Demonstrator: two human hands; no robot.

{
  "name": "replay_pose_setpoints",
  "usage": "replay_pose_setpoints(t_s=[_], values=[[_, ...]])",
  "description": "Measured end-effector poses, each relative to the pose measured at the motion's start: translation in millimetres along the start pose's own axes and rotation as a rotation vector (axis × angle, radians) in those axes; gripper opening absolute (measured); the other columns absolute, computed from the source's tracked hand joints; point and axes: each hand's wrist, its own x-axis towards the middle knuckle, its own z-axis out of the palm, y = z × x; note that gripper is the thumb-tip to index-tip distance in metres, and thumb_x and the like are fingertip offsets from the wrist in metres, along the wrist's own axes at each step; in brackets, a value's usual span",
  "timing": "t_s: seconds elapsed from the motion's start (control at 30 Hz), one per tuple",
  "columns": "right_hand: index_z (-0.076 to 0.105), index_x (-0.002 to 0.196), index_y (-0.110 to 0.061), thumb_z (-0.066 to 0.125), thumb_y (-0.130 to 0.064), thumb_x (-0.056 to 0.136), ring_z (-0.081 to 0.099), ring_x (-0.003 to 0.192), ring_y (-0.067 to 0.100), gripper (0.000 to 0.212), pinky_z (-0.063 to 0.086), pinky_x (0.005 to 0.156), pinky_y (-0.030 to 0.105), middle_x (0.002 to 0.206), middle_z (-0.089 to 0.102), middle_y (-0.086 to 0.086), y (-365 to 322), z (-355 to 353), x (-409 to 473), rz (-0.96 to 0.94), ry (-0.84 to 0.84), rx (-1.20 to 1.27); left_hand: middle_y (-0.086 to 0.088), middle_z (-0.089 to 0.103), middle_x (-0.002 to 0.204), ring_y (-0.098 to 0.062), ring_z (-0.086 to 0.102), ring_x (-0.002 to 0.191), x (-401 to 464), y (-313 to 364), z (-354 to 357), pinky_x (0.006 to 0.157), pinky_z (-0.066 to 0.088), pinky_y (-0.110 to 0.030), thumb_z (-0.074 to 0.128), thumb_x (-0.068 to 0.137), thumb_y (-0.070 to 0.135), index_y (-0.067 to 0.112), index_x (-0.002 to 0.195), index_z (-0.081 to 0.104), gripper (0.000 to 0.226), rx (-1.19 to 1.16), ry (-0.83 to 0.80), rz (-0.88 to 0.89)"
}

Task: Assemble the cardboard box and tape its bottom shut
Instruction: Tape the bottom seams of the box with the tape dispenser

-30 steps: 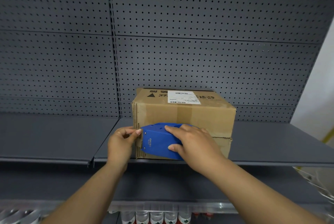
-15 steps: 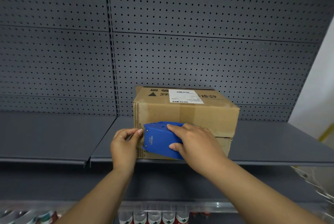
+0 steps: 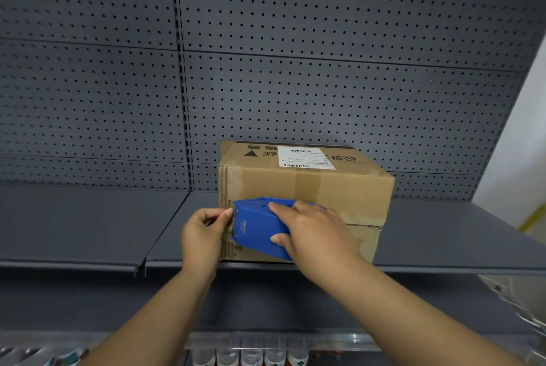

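A brown cardboard box [image 3: 307, 185] stands on the grey shelf [image 3: 88, 226], a white shipping label on its top face and a strip of tape down its front. My right hand [image 3: 313, 232] grips a blue tape dispenser [image 3: 257, 226] held against the box's front lower left. My left hand [image 3: 202, 235] is at the box's left front corner, thumb and forefinger pinched together right at the dispenser's nose; the tape itself is too thin to make out. A seam between flaps shows on the front at the right.
A grey pegboard wall [image 3: 295, 70] rises behind the shelf. Below the shelf edge, bottles [image 3: 251, 356] line a lower shelf. A wire basket [image 3: 514, 294] shows at the lower right, with a white wall at the far right.
The view shifted slightly, and both hands and the dispenser sit a little to the right on the box front. The grips look the same.
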Motion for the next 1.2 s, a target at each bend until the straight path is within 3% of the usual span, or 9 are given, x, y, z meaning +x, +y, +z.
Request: replay_pose_setpoints(t_s=[0.27, 0.43, 0.5, 0.6, 0.63, 0.8, 0.93, 1.07, 1.2], values=[[0.027, 0.141, -0.026, 0.042, -0.042, 0.093, 0.051, 0.113, 0.028, 0.053, 0.039, 0.098, 0.04, 0.125, 0.053, 0.005, -3.0, 4.8, 4.4, -0.016, 0.011, -0.042, -0.003, 0.066, 0.08, -0.015, 0.063, 0.078, 5.0, -0.8, 1.3, 0.064, 0.047, -0.022, 0.063, 0.086, 0.015, 0.014, 0.079, 0.06, 0.008, 0.038, 0.021, 0.0], [0.026, 0.14, -0.026, 0.041, -0.042, 0.093, 0.057, 0.103, 0.028, 0.051, 0.043, 0.092, 0.041, 0.124, 0.052, 0.005, -2.4, 4.5, 5.3, -0.041, 0.026, -0.056, -0.002, 0.059, 0.077, -0.019, 0.057, 0.074, 12.0, -0.8, 1.2, 0.064, 0.045, -0.025, 0.068, 0.082, 0.019, 0.014, 0.079, 0.051, 0.018, 0.082, 0.068, 0.007], [0.025, 0.141, -0.026, 0.04, -0.042, 0.094, 0.057, 0.102, 0.027, 0.052, 0.044, 0.091, 0.039, 0.125, 0.051, 0.005, -2.1, 3.7, 4.7, -0.042, 0.024, -0.056, -0.003, 0.059, 0.085, -0.018, 0.057, 0.08, 14.2, -1.9, -0.4, 0.069, 0.046, -0.026, 0.07, 0.08, 0.02, 0.013, 0.092, 0.05, 0.025, 0.084, 0.072, -0.002], [0.022, 0.142, -0.026, 0.037, -0.043, 0.095, 0.058, 0.1, 0.028, 0.053, 0.043, 0.089, 0.039, 0.125, 0.051, 0.006, -0.2, 3.2, 4.4, -0.057, 0.023, -0.09, 0.001, 0.054, 0.123, -0.014, 0.054, 0.111, 15.3, -4.3, -0.7, 0.097, 0.044, -0.033, 0.064, 0.085, 0.018, 0.014, 0.135, 0.04, 0.055, -0.005, -0.047, -0.036], [0.021, 0.143, -0.026, 0.036, -0.044, 0.095, 0.058, 0.099, 0.028, 0.054, 0.042, 0.089, 0.038, 0.124, 0.051, 0.006, 1.0, 3.7, 4.6, -0.064, 0.027, -0.1, 0.005, 0.053, 0.126, -0.012, 0.053, 0.116, 15.2, -4.8, -0.7, 0.1, 0.043, -0.034, 0.06, 0.088, 0.018, 0.016, 0.14, 0.037, 0.057, -0.014, -0.093, -0.032], [0.01, 0.146, -0.024, 0.036, -0.049, 0.093, 0.057, 0.101, 0.028, 0.064, 0.039, 0.091, 0.038, 0.116, 0.058, 0.007, 4.1, 6.0, 6.0, -0.053, 0.011, -0.128, 0.024, 0.07, 0.086, 0.005, 0.064, 0.088, 14.9, -6.7, -3.6, 0.077, 0.051, -0.017, 0.05, 0.094, 0.021, 0.024, 0.115, 0.064, 0.026, 0.101, -0.179, 0.067], [0.036, 0.132, -0.016, 0.036, -0.061, 0.087, 0.061, 0.09, 0.027, 0.064, 0.039, 0.079, 0.034, 0.098, 0.067, 0.007, 13.2, 2.7, 4.0, -0.048, -0.011, -0.186, 0.007, 0.07, 0.101, -0.007, 0.063, 0.098, 12.5, -8.2, -2.3, 0.082, 0.05, -0.024, 0.05, 0.094, 0.022, 0.019, 0.12, 0.063, 0.029, 0.129, -0.149, 0.072], [0.045, 0.123, -0.016, 0.034, -0.066, 0.085, 0.06, 0.1, 0.026, 0.063, 0.04, 0.091, 0.033, 0.101, 0.068, 0.007, 21.3, -0.4, -0.2, -0.064, -0.017, -0.148, 0.006, 0.068, 0.099, -0.009, 0.062, 0.096, 10.9, -12.1, -0.7, 0.082, 0.049, -0.026, 0.049, 0.095, 0.02, 0.017, 0.121, 0.062, 0.03, 0.142, -0.142, 0.081], [0.049, 0.105, -0.019, 0.041, -0.061, 0.084, 0.057, 0.091, 0.025, 0.048, 0.036, 0.066, 0.03, 0.099, 0.065, 0.004, 28.9, -5.6, -1.9, -0.111, -0.023, -0.089, 0.003, 0.068, 0.103, -0.01, 0.062, 0.097, 10.9, -14.7, -1.0, 0.091, 0.05, -0.037, 0.048, 0.095, 0.019, 0.015, 0.125, 0.059, 0.032, 0.128, -0.139, 0.065]])
